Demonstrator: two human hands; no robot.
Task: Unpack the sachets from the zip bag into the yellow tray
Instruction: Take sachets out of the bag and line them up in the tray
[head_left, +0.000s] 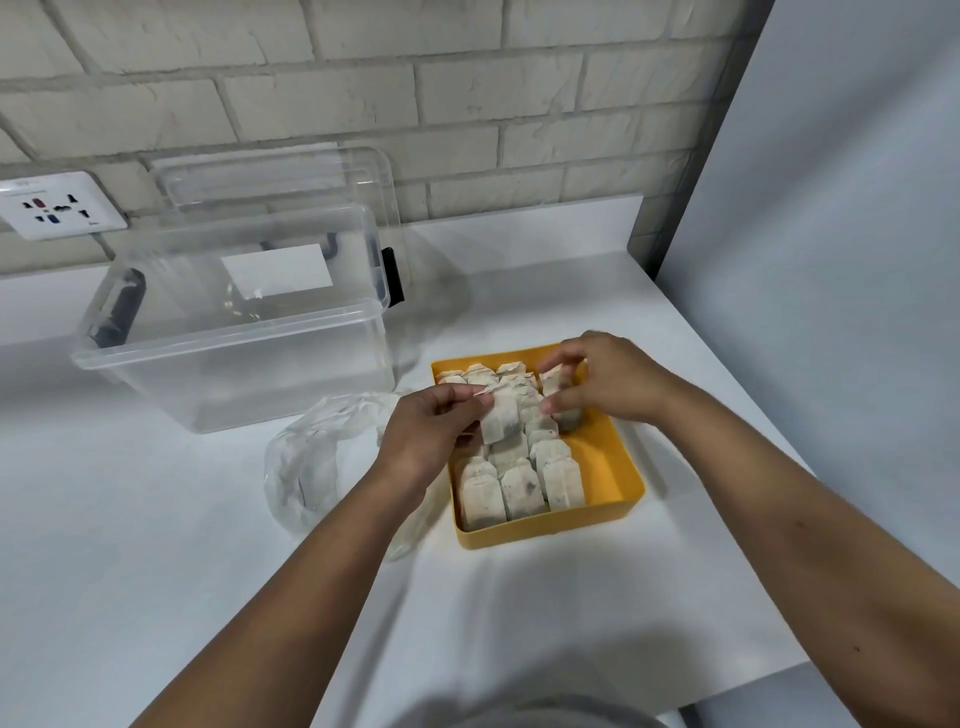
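While your left hand (431, 434) pinches one sachet (500, 418) by its top corner, fingers curled round it, that sachet hangs just above the middle of the yellow tray (550, 530); your right hand (610, 379) reaches over the tray's far right part, thumb and fingertips closed on a second sachet (552, 383) standing there; so two are held, one per hand. Inside the tray the other sachets (522, 491) stand in rows, leaning on one another; three fill the near row; those behind overlap too much for a sure count. One crumpled zip bag (311, 457) lies on the white table (156, 545) just left of the tray, partly under your left wrist; what it holds you cannot tell. One clear storage box (234, 343) stands far left; its one lid (280, 174) leans on the brick wall (467, 78) behind; one wall socket (57, 205) sits furthest left.
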